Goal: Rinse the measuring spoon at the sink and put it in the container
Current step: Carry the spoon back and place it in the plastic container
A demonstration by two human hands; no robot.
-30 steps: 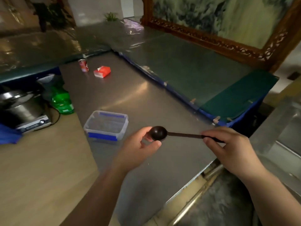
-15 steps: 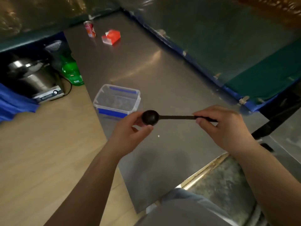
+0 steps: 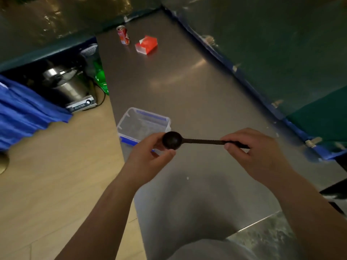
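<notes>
I hold a dark measuring spoon [image 3: 197,141] level above the steel counter [image 3: 187,87], its round bowl to the left. My left hand [image 3: 148,158] pinches the bowl between thumb and fingers. My right hand [image 3: 255,154] grips the thin handle near its end. Just behind the bowl, a clear plastic container [image 3: 142,124] with blue clips stands open on the counter's left edge; my left hand covers its near corner. Of the sink only a wet grey patch [image 3: 272,241] at the lower right shows.
A red drink can [image 3: 123,35] and a red-and-white carton [image 3: 146,44] sit at the counter's far end. Left of the counter, on the wooden floor, are a steel pot on a cooker [image 3: 65,85], a green bottle [image 3: 100,76] and blue cloth [image 3: 24,113]. A raised green ledge [image 3: 281,53] runs along the right.
My head has tilted further down and the view has shifted, so the container now sits right behind the spoon's bowl. Both hands keep the same hold on the spoon.
</notes>
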